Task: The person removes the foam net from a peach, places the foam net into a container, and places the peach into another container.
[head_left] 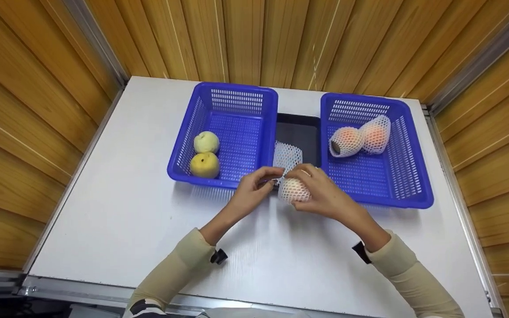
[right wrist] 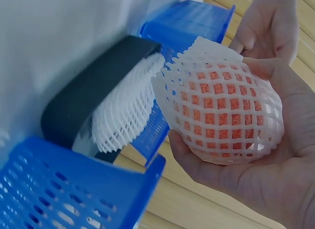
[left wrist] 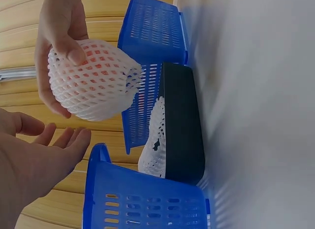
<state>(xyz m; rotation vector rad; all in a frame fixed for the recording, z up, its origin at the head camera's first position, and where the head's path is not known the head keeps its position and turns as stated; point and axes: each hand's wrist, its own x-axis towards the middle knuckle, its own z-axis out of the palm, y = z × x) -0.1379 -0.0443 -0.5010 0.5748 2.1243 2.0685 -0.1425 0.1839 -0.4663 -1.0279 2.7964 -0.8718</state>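
Note:
My right hand (head_left: 325, 194) grips a reddish round fruit (right wrist: 224, 115) wrapped in a white foam net (left wrist: 93, 98), its fingers and thumb around the sides. The net's loose end sticks out past the fruit. Just left of it is my left hand (head_left: 251, 189), fingers loosely bent and nothing in them; a small gap separates it from the netted fruit in the left wrist view. Beneath both hands, a black tray (head_left: 301, 130) holds white foam netting (head_left: 288, 154) that looks flattened.
Left of the tray stands a blue basket (head_left: 223, 184) with a pale green fruit (head_left: 206, 142) and a yellow fruit (head_left: 204, 165). Another blue basket (head_left: 422, 176) on the right contains two netted reddish fruits (head_left: 347, 139). Wood-patterned panels (head_left: 281, 39) enclose the white table (head_left: 126, 198).

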